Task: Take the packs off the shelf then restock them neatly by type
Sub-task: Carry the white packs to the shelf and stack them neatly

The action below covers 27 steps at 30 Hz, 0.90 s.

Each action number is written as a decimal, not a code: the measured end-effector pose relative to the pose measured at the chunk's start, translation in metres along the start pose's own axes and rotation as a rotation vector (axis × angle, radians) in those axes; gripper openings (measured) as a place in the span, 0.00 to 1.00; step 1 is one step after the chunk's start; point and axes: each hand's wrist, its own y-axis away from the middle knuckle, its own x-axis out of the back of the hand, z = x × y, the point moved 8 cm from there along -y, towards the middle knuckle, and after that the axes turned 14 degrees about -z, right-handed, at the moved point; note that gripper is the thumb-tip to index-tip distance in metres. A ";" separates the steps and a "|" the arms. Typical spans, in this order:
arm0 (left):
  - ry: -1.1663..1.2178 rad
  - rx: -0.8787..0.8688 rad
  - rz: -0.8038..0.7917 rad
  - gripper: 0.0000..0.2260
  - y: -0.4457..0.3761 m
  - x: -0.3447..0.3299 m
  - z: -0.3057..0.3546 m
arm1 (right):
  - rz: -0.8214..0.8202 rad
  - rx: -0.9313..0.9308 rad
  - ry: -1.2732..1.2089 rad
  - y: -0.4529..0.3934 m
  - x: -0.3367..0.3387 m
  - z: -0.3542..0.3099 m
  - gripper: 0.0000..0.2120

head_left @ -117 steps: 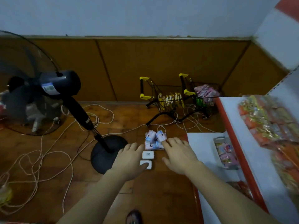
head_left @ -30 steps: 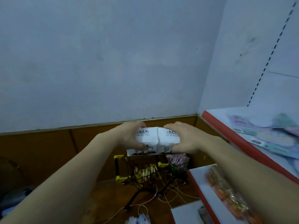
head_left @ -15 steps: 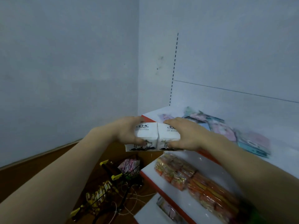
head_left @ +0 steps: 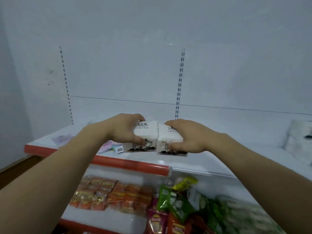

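Two white tissue packs with black print are held side by side over the upper white shelf (head_left: 194, 164). My left hand (head_left: 121, 130) grips the left tissue pack (head_left: 145, 134), fingers over its top and thumb underneath. My right hand (head_left: 187, 137) grips the right tissue pack (head_left: 168, 141) the same way. The packs touch each other in the middle, just above the shelf surface. Small pink and blue packs (head_left: 109, 146) lie on the shelf to the left, partly hidden by my left arm.
The shelf has a red front edge (head_left: 131, 164). Below it, orange snack packs (head_left: 111, 195) and green snack bags (head_left: 182, 200) fill the lower shelf. White packs (head_left: 298, 141) sit at the upper shelf's right end. A slotted white back panel (head_left: 180, 81) rises behind.
I have lifted both tissue packs from the floor and turned right to face the shelf. The packs now hover over the upper shelf, close to its surface.
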 end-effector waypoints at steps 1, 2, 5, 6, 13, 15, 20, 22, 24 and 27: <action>0.002 -0.042 -0.002 0.33 -0.014 -0.001 0.026 | 0.008 -0.036 -0.002 0.021 0.003 0.021 0.35; 0.005 -0.081 -0.007 0.33 -0.028 -0.004 0.052 | 0.009 -0.082 -0.005 0.042 0.005 0.043 0.35; 0.003 -0.190 -0.025 0.32 -0.065 -0.017 0.131 | 0.027 -0.202 0.008 0.110 0.008 0.100 0.37; 0.004 -0.227 -0.027 0.32 -0.076 -0.022 0.158 | 0.028 -0.244 0.017 0.133 0.007 0.118 0.37; 0.025 -0.513 -0.081 0.32 -0.135 -0.063 0.344 | 0.031 -0.517 0.037 0.293 -0.005 0.227 0.40; 0.008 -0.585 -0.090 0.33 -0.150 -0.074 0.392 | 0.028 -0.589 0.024 0.334 -0.008 0.253 0.40; -0.036 -0.696 -0.092 0.38 -0.190 -0.090 0.484 | 0.081 -0.729 -0.027 0.406 -0.009 0.313 0.41; -0.046 -0.720 -0.085 0.40 -0.210 -0.092 0.509 | 0.103 -0.761 -0.034 0.421 -0.008 0.336 0.40; -0.032 -0.732 -0.079 0.37 -0.232 -0.092 0.529 | 0.114 -0.786 -0.031 0.430 -0.004 0.361 0.39; -0.021 -0.734 -0.052 0.35 -0.270 -0.090 0.550 | 0.123 -0.805 -0.018 0.434 0.006 0.402 0.38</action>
